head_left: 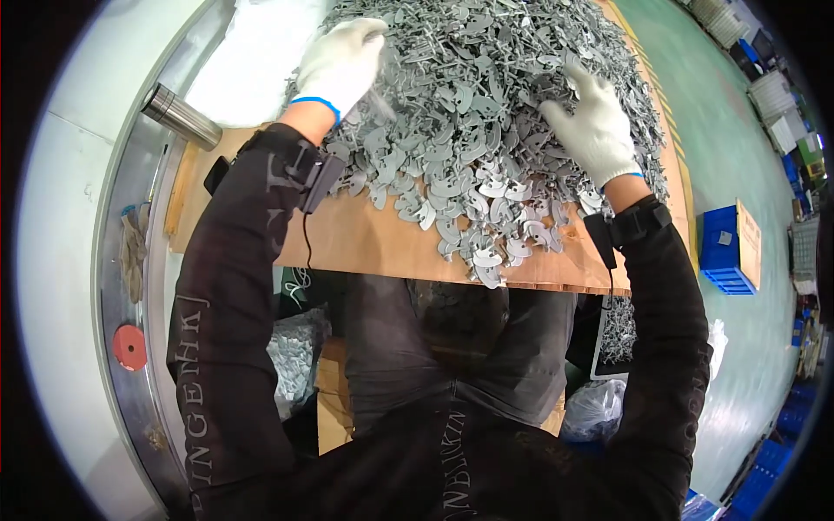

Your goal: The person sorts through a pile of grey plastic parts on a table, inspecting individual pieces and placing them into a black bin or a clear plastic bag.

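Note:
A large heap of small grey metal parts, many of them flat and curved, covers most of the wooden tabletop. At the heap's upper left is my left hand in a white knit glove with a blue cuff, its fingers curled together. Whatever they may hold is hidden. Just below that hand, a greyish piece is smeared by motion. My right hand, gloved the same way, hovers over the right side of the heap. Its thumb and forefinger are spread apart, with nothing visible between them.
White sheeting and a steel cylinder lie left of the heap. A red disc and a work glove rest on the left ledge. Bagged parts sit below the table. On the green floor stands a blue crate.

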A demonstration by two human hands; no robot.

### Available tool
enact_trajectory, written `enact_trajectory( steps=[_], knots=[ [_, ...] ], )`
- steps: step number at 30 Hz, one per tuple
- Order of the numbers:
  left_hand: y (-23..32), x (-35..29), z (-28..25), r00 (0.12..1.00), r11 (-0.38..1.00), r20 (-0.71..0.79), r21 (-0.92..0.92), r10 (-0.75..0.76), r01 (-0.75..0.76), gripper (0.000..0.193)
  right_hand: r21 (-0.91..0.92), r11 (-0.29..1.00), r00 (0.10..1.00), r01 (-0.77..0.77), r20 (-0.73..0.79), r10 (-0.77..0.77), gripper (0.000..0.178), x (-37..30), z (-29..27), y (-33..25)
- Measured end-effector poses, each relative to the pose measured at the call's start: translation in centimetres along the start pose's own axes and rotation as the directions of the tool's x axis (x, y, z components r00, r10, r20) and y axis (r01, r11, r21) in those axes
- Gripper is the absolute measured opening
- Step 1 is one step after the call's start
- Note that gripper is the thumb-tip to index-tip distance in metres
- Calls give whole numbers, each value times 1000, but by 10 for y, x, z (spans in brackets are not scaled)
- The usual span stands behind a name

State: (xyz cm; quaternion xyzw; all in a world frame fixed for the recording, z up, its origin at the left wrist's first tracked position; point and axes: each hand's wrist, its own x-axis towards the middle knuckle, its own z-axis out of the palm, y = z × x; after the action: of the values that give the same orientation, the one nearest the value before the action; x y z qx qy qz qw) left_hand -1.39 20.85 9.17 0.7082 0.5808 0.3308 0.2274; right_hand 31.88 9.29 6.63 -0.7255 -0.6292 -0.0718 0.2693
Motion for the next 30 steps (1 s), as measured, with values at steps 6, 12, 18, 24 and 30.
enact_trajectory(
  steps=[6, 12, 18, 24, 30],
  knots=[
    [21, 19, 56, 922, 864, 2, 349, 386, -363, 38, -46, 996, 965, 71, 254, -57, 87, 1, 14, -9],
    [25, 21, 83, 929, 834, 25, 431, 370, -344, 38, -66, 997, 917, 31, 400, -2, 88, 21, 7, -30],
    [24, 26, 63, 917, 826, 168, 399, 362, -399, 38, -231, 944, 971, 237, 66, -228, 86, 18, 37, -48],
    [-1, 28, 45, 983, 917, -56, -356, 172, -181, 32, -267, 937, 952, 225, -147, -270, 70, 40, 48, -59],
    [-31, -3, 45, 989, 314, 147, -937, -35, 150, 27, -170, 976, 945, 135, 318, -75, 52, 68, 39, -52]
  ],
)
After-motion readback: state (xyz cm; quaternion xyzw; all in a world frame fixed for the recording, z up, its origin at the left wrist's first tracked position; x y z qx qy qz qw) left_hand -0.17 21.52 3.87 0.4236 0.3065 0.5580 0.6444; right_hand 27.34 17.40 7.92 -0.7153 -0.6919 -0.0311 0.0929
